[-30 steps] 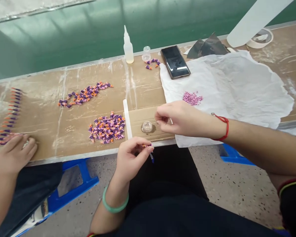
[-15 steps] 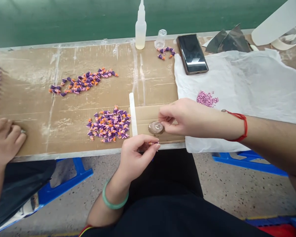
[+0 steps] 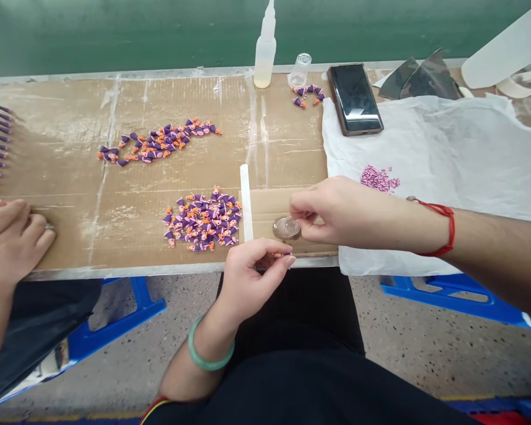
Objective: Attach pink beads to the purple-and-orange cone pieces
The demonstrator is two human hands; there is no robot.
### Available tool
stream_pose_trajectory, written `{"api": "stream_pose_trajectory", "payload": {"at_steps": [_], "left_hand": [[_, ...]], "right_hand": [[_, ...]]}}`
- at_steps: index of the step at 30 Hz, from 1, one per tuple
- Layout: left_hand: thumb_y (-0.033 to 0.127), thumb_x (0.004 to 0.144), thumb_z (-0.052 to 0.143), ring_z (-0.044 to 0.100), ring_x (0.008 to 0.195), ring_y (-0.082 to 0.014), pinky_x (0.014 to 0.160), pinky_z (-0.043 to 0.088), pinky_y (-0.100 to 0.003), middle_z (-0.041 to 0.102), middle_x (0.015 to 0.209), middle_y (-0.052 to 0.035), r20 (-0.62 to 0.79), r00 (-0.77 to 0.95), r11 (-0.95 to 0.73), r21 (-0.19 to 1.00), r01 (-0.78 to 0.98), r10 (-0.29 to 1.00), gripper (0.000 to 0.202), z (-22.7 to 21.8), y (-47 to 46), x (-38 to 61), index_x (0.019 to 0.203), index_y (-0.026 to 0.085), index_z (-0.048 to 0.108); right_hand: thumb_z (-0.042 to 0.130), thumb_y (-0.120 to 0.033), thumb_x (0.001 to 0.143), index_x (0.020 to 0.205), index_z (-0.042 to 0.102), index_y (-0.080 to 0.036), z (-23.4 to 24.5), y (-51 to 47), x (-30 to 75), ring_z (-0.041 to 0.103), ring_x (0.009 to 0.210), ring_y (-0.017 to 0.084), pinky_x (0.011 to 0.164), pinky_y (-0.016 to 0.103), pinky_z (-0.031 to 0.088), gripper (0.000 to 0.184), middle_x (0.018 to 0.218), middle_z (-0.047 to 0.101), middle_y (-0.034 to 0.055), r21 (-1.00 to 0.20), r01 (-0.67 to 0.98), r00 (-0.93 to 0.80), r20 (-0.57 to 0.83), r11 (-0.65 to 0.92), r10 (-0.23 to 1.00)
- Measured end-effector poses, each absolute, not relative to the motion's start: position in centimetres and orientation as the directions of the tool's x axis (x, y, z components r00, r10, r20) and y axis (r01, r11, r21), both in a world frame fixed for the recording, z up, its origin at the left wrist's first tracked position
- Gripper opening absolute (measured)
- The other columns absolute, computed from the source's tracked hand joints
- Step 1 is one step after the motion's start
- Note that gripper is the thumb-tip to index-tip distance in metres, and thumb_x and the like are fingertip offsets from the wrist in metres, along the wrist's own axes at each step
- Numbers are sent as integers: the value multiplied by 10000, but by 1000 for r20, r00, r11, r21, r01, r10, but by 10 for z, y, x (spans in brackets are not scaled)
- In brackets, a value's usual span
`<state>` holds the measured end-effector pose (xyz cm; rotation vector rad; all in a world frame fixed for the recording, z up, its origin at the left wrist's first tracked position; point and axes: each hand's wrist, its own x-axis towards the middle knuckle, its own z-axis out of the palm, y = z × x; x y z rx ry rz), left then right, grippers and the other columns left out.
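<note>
My left hand, a green bangle on its wrist, is at the table's front edge. Its thumb and fingertips pinch a small figurine, of which only a little purple and orange shows. My right hand is closed in a pinch beside a small round clear dish on a cardboard piece. Whatever its fingertips hold is too small to make out. Left of a white strip lies a pile of purple, pink and orange figurines. Tiny pink pieces lie beyond my right forearm.
Further figurines lie at the back left. A dropper bottle, clear cup, phone and tape roll stand or lie along the back. White cloth covers the right side. Another person's hand rests far left.
The whole view has shifted, so the table's things appear slightly further right. Both my hands keep nearly the same pinched poses, the right one still beside the dish.
</note>
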<state>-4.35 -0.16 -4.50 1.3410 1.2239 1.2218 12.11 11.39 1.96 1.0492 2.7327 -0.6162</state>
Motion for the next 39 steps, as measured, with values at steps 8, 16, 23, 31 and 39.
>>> {"api": "stream_pose_trajectory", "payload": {"at_steps": [8, 16, 23, 31, 39], "left_hand": [[185, 818, 743, 633, 509, -94, 496, 514, -169, 731, 684, -25, 34, -15, -34, 999, -15, 999, 24, -48, -4, -44, 820, 162, 753], [255, 804, 837, 736, 601, -124, 512, 595, -152, 762, 756, -16, 36, -120, -87, 888, -451, 992, 125, -32, -10, -37, 889, 196, 766], [187, 816, 829, 769, 665, -135, 568, 632, -141, 793, 787, -8, 95, -101, -135, 831, -540, 990, 102, -14, -23, -24, 899, 199, 770], [246, 805, 844, 756, 633, -139, 538, 635, -162, 788, 791, -20, 120, -86, -146, 870, -471, 989, 128, -8, -33, -18, 877, 190, 754], [268, 809, 842, 742, 595, -130, 532, 636, -170, 785, 788, -22, 148, -92, -173, 895, -411, 985, 148, -5, -37, -12, 884, 186, 743]], "right_hand": [[583, -168, 761, 576, 410, -208, 20, 116, 122, 339, 474, 97, 528, 265, 259, 257, 492, 421, -51, -342, 671, -740, -271, 657, 615], [588, -309, 881, 733, 540, -211, 39, 84, 139, 723, 881, 195, 702, 264, 530, 184, 860, 741, 46, -885, 443, -688, -231, 146, 688], [625, -300, 880, 735, 543, -214, 49, 54, 144, 677, 761, 152, 655, 238, 545, 188, 793, 717, 22, -955, 294, -722, -248, -38, 646], [575, -202, 853, 728, 536, -202, 61, 38, 148, 603, 610, 96, 540, 190, 477, 131, 693, 659, -17, -963, 267, -714, -186, 17, 675], [541, -181, 846, 727, 548, -202, 67, 33, 154, 549, 542, 85, 485, 192, 410, 120, 645, 634, -33, -955, 268, -724, -113, 127, 680]]}}
